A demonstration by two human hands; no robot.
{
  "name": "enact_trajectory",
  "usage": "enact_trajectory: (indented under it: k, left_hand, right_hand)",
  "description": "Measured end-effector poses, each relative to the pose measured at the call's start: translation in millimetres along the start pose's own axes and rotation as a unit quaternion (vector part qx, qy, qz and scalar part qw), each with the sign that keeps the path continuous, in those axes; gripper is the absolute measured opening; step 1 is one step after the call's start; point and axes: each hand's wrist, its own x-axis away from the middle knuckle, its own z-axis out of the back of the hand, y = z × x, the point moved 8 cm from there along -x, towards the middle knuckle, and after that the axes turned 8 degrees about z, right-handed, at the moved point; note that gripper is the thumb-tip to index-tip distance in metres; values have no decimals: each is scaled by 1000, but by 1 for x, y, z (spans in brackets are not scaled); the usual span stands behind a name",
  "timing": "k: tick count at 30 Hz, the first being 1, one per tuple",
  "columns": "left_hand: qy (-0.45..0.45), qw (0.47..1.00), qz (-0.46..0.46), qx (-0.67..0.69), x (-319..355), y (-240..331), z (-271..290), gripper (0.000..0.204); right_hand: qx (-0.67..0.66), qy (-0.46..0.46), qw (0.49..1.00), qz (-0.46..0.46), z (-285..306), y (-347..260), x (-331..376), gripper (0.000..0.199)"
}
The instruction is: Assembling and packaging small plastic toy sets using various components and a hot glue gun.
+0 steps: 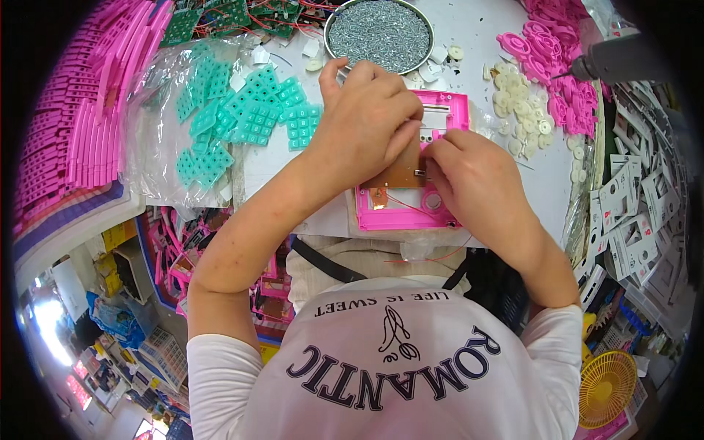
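Both hands work over the pink plastic housing (pixel 411 209) lying on the white table (pixel 528 172). The left hand (pixel 363 121) presses the brown circuit board (pixel 400 172) into it; the right hand (pixel 469 176) pinches the board's edge. The board appears nearly seated; no screws from the metal bowl (pixel 378 33) are visibly fitted yet.

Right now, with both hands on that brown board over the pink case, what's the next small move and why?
Probably press the brown board down flat into the pink case. Both the left hand and right hand pinch its edges, it seems to sit half over the opening, and thin red wires run beneath it.
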Motion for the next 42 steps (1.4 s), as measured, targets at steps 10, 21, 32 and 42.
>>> enact_trajectory:
  k: [10,21,32,42]
  left_hand:
    - [-101,979,-143,-108,-20,36,-21,15]
    - [-156,982,-75,-75,-26,27,-28,10]
    - [-156,984,35,80,-15,0,-19,11]
    - [-97,993,-7,69,-11,3,-16,11]
  right_hand:
    - [-3,63,997,-49,6,2,6,13]
    - [118,10,993,-24,8,10,-1,14]
    - [-39,167,984,40,3,29,-2,11]
    - [-29,151,987,50,0,27,-5,13]
